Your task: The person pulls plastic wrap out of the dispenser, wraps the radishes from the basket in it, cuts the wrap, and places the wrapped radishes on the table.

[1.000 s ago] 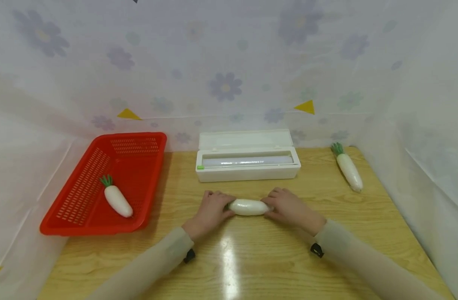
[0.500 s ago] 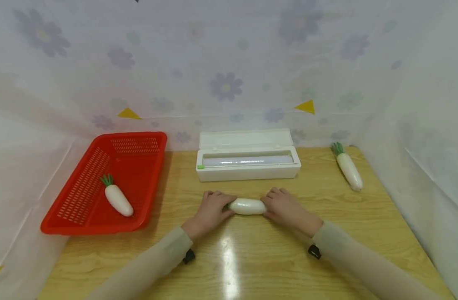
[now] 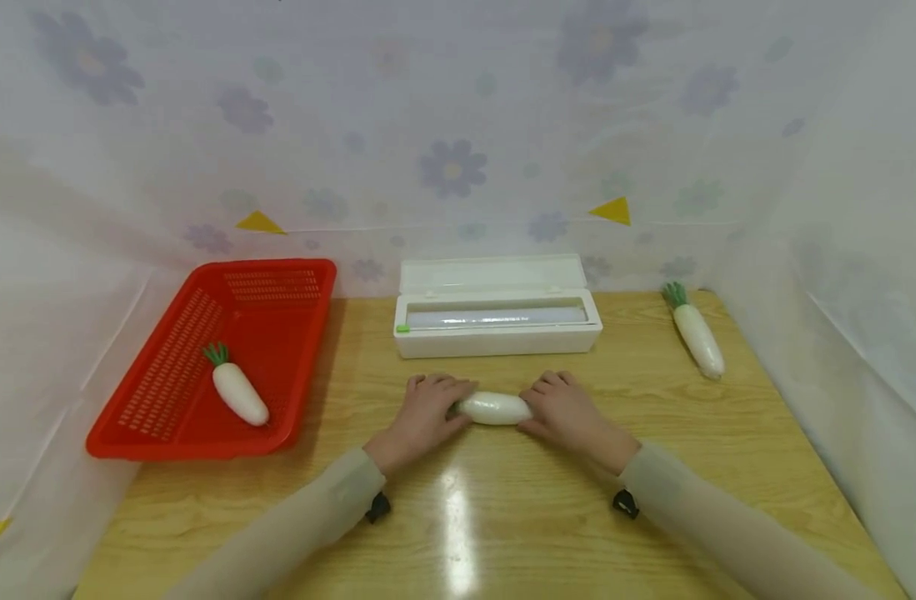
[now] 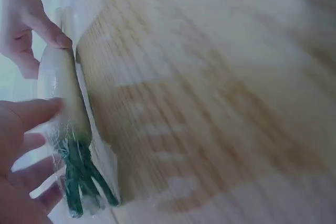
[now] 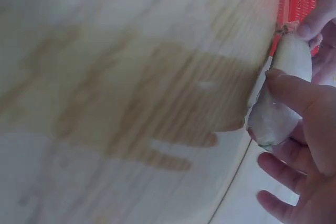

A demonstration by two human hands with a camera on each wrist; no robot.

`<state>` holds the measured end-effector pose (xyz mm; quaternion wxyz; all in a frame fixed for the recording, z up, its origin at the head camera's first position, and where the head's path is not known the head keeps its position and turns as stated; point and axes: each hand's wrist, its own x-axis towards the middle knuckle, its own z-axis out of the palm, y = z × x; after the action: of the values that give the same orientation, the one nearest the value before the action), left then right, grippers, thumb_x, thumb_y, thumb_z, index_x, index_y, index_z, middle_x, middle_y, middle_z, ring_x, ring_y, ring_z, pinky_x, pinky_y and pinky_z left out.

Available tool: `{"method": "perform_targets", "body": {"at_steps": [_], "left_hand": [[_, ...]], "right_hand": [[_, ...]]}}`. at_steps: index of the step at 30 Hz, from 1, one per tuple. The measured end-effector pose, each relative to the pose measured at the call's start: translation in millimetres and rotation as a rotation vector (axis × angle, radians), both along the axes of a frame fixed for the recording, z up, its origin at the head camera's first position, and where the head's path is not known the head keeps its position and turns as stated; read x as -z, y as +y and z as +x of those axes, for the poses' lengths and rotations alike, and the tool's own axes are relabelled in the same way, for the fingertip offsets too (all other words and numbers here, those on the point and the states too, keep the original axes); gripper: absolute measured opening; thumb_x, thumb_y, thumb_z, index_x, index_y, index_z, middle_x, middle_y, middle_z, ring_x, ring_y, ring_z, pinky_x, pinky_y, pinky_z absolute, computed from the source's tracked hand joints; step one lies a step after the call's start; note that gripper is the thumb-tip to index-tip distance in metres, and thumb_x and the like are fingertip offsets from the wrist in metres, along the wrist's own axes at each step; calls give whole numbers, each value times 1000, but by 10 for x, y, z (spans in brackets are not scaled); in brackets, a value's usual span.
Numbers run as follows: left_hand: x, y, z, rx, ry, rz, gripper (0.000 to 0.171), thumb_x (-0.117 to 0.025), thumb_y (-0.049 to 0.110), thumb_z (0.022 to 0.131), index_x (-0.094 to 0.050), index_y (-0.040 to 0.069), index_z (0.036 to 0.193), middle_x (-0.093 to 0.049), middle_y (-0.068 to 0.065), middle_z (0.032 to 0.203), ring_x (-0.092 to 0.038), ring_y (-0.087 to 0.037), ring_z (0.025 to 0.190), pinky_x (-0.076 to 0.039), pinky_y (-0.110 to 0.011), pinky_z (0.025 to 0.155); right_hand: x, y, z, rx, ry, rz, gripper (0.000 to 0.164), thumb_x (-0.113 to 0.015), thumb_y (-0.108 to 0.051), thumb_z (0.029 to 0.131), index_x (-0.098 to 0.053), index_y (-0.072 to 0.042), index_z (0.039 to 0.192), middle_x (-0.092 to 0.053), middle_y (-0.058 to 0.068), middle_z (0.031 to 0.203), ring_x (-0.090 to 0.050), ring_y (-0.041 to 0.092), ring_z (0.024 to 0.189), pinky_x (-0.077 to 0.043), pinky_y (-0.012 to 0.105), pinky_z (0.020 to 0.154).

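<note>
A white radish (image 3: 495,408) in shiny clear film lies crosswise between my two hands, low over the table. My left hand (image 3: 426,414) grips its leafy end, thumb on the near side and fingers beyond. In the left wrist view the radish's green leaves (image 4: 81,179) show under the film, beside that hand's fingers. My right hand (image 3: 566,414) pinches the root end, its thumb pressed along the film in the right wrist view. The fingers cover both ends of the radish in the head view.
Behind the hands stands a white cling film box (image 3: 498,340), lid raised, roll inside. At left, a red basket (image 3: 296,417) holds an unwrapped radish (image 3: 240,394). Another radish (image 3: 699,340), glossy as if in film, lies at the table's (image 3: 728,467) back right. A flowered curtain surrounds the table.
My right hand has shifted slightly left, covering more of the root end. The left hand keeps its grip on the leafy end. The whole view has tilted a little.
</note>
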<state>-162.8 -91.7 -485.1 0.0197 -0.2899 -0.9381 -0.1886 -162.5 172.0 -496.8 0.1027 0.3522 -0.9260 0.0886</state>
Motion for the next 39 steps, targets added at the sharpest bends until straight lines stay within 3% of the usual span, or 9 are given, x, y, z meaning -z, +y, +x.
{"method": "perform_targets", "body": {"at_steps": [4,10,14,18,22,24,30,35,39], "left_hand": [[-50,-35,1,-23,122,123,53,-65,40,87,-50,21,133,-54,1,125,-44,-21,115,-25,-48,98],[-234,-137,-42,-73,356,408,33,-64,25,90,-59,12,119,-56,-1,114,-46,-22,107,-30,-45,92],[-291,-225,-64,-92,428,503,28,-63,19,89,-60,10,115,-56,-4,116,-47,-26,109,-31,-47,91],[-279,-295,-76,-88,424,498,22,-62,18,89,-63,10,109,-58,-3,112,-49,-24,106,-32,-46,89],[-215,-338,-73,-80,359,436,19,-63,18,89,-64,10,107,-61,-2,104,-53,-21,101,-36,-43,85],[-168,-348,-66,-78,330,410,19,-64,17,88,-65,10,106,-63,-1,102,-54,-20,98,-38,-42,83],[-74,-369,-48,-72,303,351,20,-64,18,88,-64,12,106,-62,-2,102,-53,-21,95,-39,-41,81],[-42,-383,-26,-79,299,332,18,-65,19,87,-65,12,104,-62,-2,101,-53,-21,94,-39,-40,79],[-6,-388,-17,-79,281,317,18,-65,19,87,-66,10,104,-62,-2,99,-52,-21,94,-39,-40,79]], "right_hand": [[-40,76,18,-12,29,-87,40,-74,-41,78,-67,-12,104,-67,1,94,-52,21,92,-36,44,87],[-274,323,-1,6,157,-207,42,-79,-33,72,-67,-9,104,-67,4,91,-53,25,90,-37,46,82],[-452,564,-18,62,223,-241,45,-81,-29,68,-68,-8,105,-66,7,89,-55,29,88,-38,49,79],[-573,851,-41,173,234,-263,45,-81,-25,68,-68,-4,105,-67,12,89,-54,32,86,-39,49,76],[-644,1141,-81,387,232,-265,44,-79,-28,72,-68,-1,104,-67,18,86,-52,36,81,-36,50,68],[-647,1285,-108,500,218,-239,41,-76,-34,76,-68,1,95,-64,17,71,-51,37,73,-35,50,62],[-502,1636,-186,805,15,-200,54,-59,-53,86,-63,1,83,-51,11,52,-48,42,67,-31,54,60],[-333,1720,-244,900,-151,-163,63,-46,-62,88,-58,-2,75,-54,15,59,-47,48,76,-27,58,65],[-218,1726,-289,919,-193,-173,60,-48,-59,89,-55,-3,70,-53,16,60,-48,47,75,-25,56,64]]}}
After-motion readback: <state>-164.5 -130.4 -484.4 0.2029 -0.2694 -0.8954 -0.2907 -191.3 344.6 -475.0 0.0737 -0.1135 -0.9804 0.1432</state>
